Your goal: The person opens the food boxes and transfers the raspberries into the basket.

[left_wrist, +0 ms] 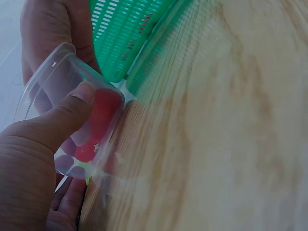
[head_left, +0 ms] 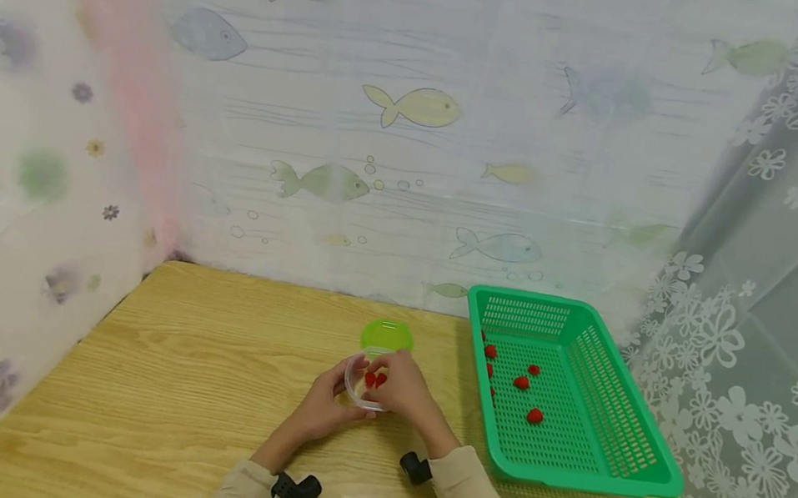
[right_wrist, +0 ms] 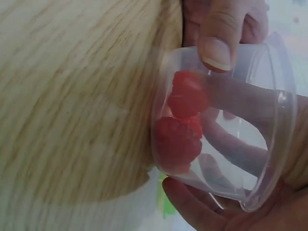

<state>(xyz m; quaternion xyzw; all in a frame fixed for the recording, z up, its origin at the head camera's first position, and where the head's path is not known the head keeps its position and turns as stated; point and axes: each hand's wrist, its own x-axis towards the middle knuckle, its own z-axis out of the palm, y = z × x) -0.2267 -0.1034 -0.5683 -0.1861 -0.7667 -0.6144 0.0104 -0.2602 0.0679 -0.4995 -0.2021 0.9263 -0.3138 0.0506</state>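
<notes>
My left hand [head_left: 332, 408] holds a clear plastic cup [head_left: 350, 390], tilted, low over the wooden table. In the left wrist view its thumb [left_wrist: 72, 108] presses the cup's wall. Red raspberries [right_wrist: 178, 142] lie together at the bottom of the cup. My right hand [head_left: 405, 386] reaches over the rim with its fingers inside, spread beside the raspberries. One finger touches or nearly touches the upper raspberry [right_wrist: 187, 95]; no pinch shows through the wall. A bright green lid [head_left: 388, 335] lies flat just behind the cup.
To the right stands a green perforated basket [head_left: 576, 483] with several raspberries [head_left: 521, 382] scattered inside, mostly toward its left side. The wooden table [head_left: 203, 358] extends left of the hands. A fish-patterned curtain [head_left: 412, 150] hangs behind, and a lace curtain [head_left: 740, 420] at the right.
</notes>
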